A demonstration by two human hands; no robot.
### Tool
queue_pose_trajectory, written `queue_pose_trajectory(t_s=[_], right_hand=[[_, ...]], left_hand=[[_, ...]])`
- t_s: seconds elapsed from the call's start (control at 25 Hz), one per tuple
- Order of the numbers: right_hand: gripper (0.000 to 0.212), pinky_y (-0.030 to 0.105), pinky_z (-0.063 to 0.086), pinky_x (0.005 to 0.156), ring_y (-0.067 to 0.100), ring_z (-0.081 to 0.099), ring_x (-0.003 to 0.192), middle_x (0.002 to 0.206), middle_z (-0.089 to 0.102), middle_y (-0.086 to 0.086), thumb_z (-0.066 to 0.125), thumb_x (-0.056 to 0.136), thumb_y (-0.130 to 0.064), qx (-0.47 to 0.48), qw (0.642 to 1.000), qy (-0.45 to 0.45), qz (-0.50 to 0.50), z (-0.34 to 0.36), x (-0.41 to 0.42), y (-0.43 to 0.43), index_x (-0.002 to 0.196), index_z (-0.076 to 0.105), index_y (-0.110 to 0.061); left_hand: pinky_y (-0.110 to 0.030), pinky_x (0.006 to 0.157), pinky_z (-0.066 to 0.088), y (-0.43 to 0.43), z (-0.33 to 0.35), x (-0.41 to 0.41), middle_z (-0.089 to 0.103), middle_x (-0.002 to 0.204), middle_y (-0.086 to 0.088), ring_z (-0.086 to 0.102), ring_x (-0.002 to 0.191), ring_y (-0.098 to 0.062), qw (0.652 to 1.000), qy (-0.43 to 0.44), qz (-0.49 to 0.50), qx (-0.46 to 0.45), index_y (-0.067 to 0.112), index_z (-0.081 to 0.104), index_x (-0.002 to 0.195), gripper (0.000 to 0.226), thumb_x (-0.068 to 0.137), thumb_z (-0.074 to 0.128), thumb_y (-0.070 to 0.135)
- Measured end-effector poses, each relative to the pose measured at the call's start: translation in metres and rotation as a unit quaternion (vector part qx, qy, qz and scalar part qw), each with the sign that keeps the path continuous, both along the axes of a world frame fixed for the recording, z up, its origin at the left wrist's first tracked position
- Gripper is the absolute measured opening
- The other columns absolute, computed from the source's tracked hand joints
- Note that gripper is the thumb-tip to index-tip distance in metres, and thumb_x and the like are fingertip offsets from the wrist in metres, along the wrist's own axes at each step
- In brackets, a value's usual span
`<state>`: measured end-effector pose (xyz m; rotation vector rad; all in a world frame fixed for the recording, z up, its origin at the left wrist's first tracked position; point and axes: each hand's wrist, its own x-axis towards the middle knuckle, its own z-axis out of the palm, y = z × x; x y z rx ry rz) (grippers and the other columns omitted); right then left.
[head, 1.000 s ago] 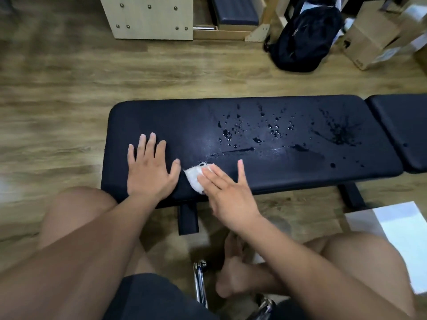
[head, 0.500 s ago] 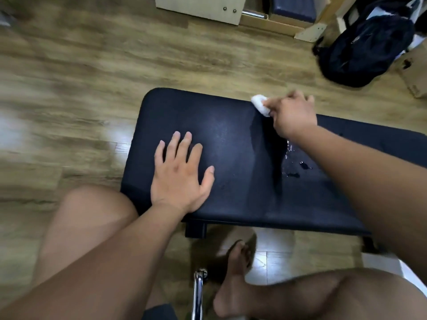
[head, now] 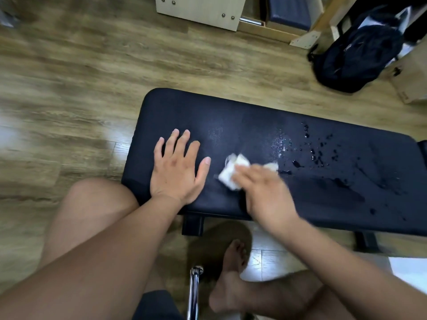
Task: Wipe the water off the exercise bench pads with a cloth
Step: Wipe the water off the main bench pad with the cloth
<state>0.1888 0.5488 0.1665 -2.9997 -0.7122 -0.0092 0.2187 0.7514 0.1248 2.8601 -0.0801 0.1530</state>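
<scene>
The black bench pad [head: 242, 116] runs from the middle to the right edge. Water drops [head: 316, 153] and a wet smear lie on its right half. My left hand [head: 178, 172] rests flat on the pad's left end, fingers spread, holding nothing. My right hand [head: 265, 192] presses a small white cloth [head: 228, 174] onto the pad near its front edge, just right of the left hand. The right hand is blurred by motion. A second pad [head: 424, 151] shows at the far right edge.
Wooden floor surrounds the bench. A black backpack [head: 355, 56] lies at the back right beside a cardboard box [head: 413, 84]. A wooden frame with a dark cushion [head: 288, 12] stands at the back. My bare legs, a foot and a chrome tube [head: 194, 294] are below the bench.
My right hand has swept the cloth from the pad's far edge back to its near edge. The left hand has stayed flat on the pad. The view has shifted slightly.
</scene>
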Motion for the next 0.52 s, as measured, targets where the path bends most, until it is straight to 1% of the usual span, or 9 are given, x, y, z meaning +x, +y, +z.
queue_pose_trajectory(t_s=[0.08,0.12,0.2,0.28,0.36,0.44,0.52], right_hand=[[0.036,0.04,0.049,0.091,0.028,0.058,0.103,0.12,0.064,0.0,0.042,0.076,-0.007,0.003,0.997,0.006,0.077,-0.002,-0.043,-0.004,0.102,0.065,-0.018],[0.035,0.043,0.046,0.097,0.026,0.058,0.105,0.121,0.064,-0.002,0.043,0.078,-0.007,0.006,0.995,-0.002,0.103,-0.004,-0.049,-0.008,0.102,0.066,-0.018],[0.033,0.049,0.037,0.104,0.023,0.056,0.106,0.119,0.065,-0.008,0.047,0.078,-0.01,0.004,0.992,-0.025,0.125,-0.007,-0.034,-0.013,0.102,0.067,-0.023],[0.034,0.05,0.032,0.103,0.024,0.056,0.1,0.111,0.069,-0.012,0.049,0.076,-0.014,-0.014,0.992,-0.06,0.106,-0.008,0.002,-0.012,0.098,0.069,-0.029],[0.035,0.045,0.03,0.095,0.027,0.056,0.095,0.1,0.071,-0.011,0.048,0.074,-0.012,-0.028,0.995,-0.075,0.06,-0.004,0.052,-0.004,0.094,0.07,-0.03],[0.04,0.042,0.028,0.09,0.027,0.051,0.098,0.096,0.071,-0.008,0.05,0.072,-0.005,-0.048,0.998,-0.051,0.004,0.004,0.104,0.005,0.095,0.068,-0.031],[0.043,0.04,0.03,0.089,0.027,0.046,0.105,0.098,0.068,-0.002,0.05,0.076,-0.003,-0.062,0.996,-0.037,-0.045,0.011,0.151,0.013,0.102,0.065,-0.033]], left_hand=[[-0.051,0.12,0.014,0.0,0.0,0.0,0.041,0.153,-0.009,0.026,0.147,-0.028,1.0,-0.003,0.002,-0.011,0.016,0.054,0.131,0.058,0.096,0.024,0.051],[-0.051,0.12,0.014,-0.001,0.0,0.0,0.042,0.153,-0.009,0.026,0.147,-0.028,1.0,-0.005,0.004,-0.014,0.016,0.055,0.131,0.058,0.096,0.024,0.051],[-0.051,0.12,0.015,-0.001,-0.001,-0.001,0.042,0.153,-0.009,0.026,0.147,-0.028,1.0,-0.008,0.005,-0.013,0.016,0.054,0.131,0.058,0.096,0.024,0.051],[-0.051,0.12,0.015,-0.001,-0.001,-0.001,0.041,0.154,-0.009,0.026,0.147,-0.027,1.0,-0.006,0.005,-0.009,0.016,0.054,0.132,0.058,0.096,0.023,0.051],[-0.051,0.12,0.014,-0.001,-0.001,0.0,0.041,0.154,-0.009,0.026,0.147,-0.027,1.0,-0.007,0.008,-0.008,0.017,0.054,0.132,0.058,0.096,0.024,0.051],[-0.051,0.12,0.015,-0.001,-0.001,0.001,0.041,0.154,-0.008,0.026,0.147,-0.027,1.0,-0.007,0.009,-0.009,0.017,0.054,0.132,0.058,0.096,0.025,0.052],[-0.051,0.12,0.016,-0.002,-0.001,0.001,0.041,0.154,-0.008,0.026,0.147,-0.027,1.0,-0.005,0.01,-0.002,0.018,0.054,0.132,0.058,0.096,0.025,0.052]])
